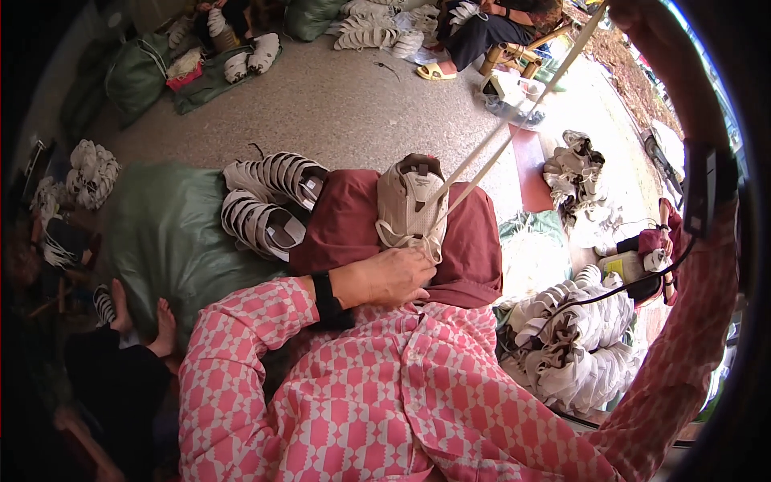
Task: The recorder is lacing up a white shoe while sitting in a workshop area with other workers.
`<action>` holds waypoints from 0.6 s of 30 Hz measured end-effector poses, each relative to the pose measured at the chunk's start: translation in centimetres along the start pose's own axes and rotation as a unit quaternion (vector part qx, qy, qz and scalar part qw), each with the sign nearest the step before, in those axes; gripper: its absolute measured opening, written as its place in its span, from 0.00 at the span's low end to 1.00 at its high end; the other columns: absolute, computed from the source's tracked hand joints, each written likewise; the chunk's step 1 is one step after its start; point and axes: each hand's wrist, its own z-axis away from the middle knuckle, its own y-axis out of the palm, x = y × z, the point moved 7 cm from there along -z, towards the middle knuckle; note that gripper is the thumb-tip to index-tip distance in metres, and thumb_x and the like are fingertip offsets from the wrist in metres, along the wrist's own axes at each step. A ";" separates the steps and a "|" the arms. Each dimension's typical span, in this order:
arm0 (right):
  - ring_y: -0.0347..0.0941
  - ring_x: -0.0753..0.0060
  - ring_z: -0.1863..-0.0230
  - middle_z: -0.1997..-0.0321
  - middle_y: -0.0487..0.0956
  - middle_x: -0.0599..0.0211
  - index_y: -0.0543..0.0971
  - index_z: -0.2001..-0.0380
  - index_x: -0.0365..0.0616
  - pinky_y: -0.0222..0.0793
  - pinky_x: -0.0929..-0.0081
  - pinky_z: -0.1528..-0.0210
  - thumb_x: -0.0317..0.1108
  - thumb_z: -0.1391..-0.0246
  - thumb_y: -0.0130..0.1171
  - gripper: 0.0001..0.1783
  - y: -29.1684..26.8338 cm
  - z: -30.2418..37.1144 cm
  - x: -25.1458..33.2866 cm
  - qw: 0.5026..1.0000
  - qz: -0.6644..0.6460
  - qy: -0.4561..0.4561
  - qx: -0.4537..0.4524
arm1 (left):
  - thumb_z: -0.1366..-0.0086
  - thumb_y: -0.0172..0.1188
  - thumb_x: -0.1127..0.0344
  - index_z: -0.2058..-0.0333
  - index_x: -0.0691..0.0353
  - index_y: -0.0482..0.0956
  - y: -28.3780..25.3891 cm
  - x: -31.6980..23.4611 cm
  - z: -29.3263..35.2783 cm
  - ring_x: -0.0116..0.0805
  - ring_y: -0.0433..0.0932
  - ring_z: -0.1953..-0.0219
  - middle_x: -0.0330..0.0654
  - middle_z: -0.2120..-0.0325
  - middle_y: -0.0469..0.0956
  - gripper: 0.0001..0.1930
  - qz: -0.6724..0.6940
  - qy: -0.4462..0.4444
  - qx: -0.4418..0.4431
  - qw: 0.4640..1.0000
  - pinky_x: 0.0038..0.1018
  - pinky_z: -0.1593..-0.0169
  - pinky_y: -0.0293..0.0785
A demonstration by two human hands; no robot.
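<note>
A beige shoe upper (pixel 409 205) lies across my lap on a maroon cloth (pixel 337 217). My left hand (pixel 393 275) is closed on its near end, fingers bent over the edge. From the shoe's eyelet area a long off-white shoelace (pixel 502 132) runs in two taut strands up to the far right. My right hand (pixel 642 20) is raised high there at the picture's rim, closed on the lace; its fingers are dark and partly cut off. Left of my lap, two stacks of nested shoe uppers (pixel 261 221) rest against a green sack.
The large green sack (pixel 173 233) bulges at my left, with a person's bare feet (pixel 165 325) beside it. Piles of shoe uppers (pixel 574 345) stand at my right. Seated people work at the far side, near a yellow sandal (pixel 438 71). A black cable (pixel 626 283) crosses the right side.
</note>
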 end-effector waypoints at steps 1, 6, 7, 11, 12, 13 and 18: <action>0.76 0.76 0.72 0.70 0.79 0.69 0.78 0.58 0.39 0.75 0.77 0.65 0.34 0.34 0.50 0.11 0.0 0.0 -0.3 1.000 -0.006 0.000 -0.004 | 0.40 0.61 0.55 0.52 0.71 0.73 0.0 0.3 0.1 0.48 0.70 0.44 0.52 0.52 0.73 0.24 0.002 -0.014 0.003 1.000 0.36 0.37 0.63; 0.76 0.76 0.72 0.69 0.79 0.69 0.77 0.57 0.38 0.75 0.77 0.65 0.33 0.34 0.50 0.11 -0.3 -0.2 -0.7 0.999 -0.026 0.008 -0.021 | 0.40 0.61 0.55 0.53 0.70 0.73 0.5 1.0 0.3 0.48 0.69 0.43 0.53 0.49 0.72 0.25 -0.004 -0.039 0.009 0.999 0.36 0.37 0.63; 0.76 0.76 0.72 0.69 0.79 0.69 0.77 0.57 0.38 0.75 0.78 0.65 0.33 0.34 0.50 0.11 -0.6 -0.2 -0.6 0.999 -0.028 0.010 -0.024 | 0.40 0.61 0.54 0.52 0.71 0.73 0.5 1.0 0.3 0.47 0.69 0.42 0.53 0.48 0.72 0.25 -0.010 -0.041 0.011 0.999 0.36 0.36 0.62; 0.75 0.77 0.72 0.69 0.79 0.69 0.76 0.57 0.38 0.75 0.78 0.65 0.33 0.34 0.50 0.11 -1.9 -0.3 -0.3 0.999 -0.033 0.017 -0.037 | 0.42 0.63 0.55 0.53 0.69 0.74 0.8 1.2 0.6 0.46 0.68 0.41 0.50 0.49 0.73 0.25 0.001 -0.033 -0.014 0.999 0.36 0.36 0.63; 0.75 0.77 0.72 0.69 0.79 0.68 0.76 0.57 0.38 0.75 0.78 0.66 0.33 0.34 0.50 0.11 -2.4 -0.3 -0.2 0.998 -0.033 0.018 -0.040 | 0.42 0.63 0.55 0.53 0.69 0.74 0.8 1.4 0.6 0.46 0.68 0.41 0.50 0.49 0.73 0.25 -0.001 -0.032 -0.015 0.999 0.36 0.36 0.63; 0.75 0.77 0.72 0.69 0.79 0.68 0.76 0.56 0.38 0.75 0.78 0.66 0.32 0.34 0.50 0.11 -2.7 -0.2 -0.1 0.998 -0.035 0.021 -0.045 | 0.42 0.64 0.58 0.53 0.67 0.74 0.4 1.4 0.8 0.46 0.70 0.43 0.49 0.49 0.74 0.23 0.027 -0.009 -0.047 0.999 0.35 0.39 0.66; 0.75 0.77 0.72 0.68 0.79 0.68 0.75 0.56 0.37 0.75 0.78 0.66 0.32 0.34 0.49 0.11 -3.9 1.2 0.1 0.996 -0.043 0.040 -0.073 | 0.46 0.65 0.69 0.58 0.61 0.77 -2.3 3.4 3.5 0.46 0.77 0.53 0.45 0.56 0.76 0.15 0.132 -0.043 -0.251 0.958 0.33 0.50 0.75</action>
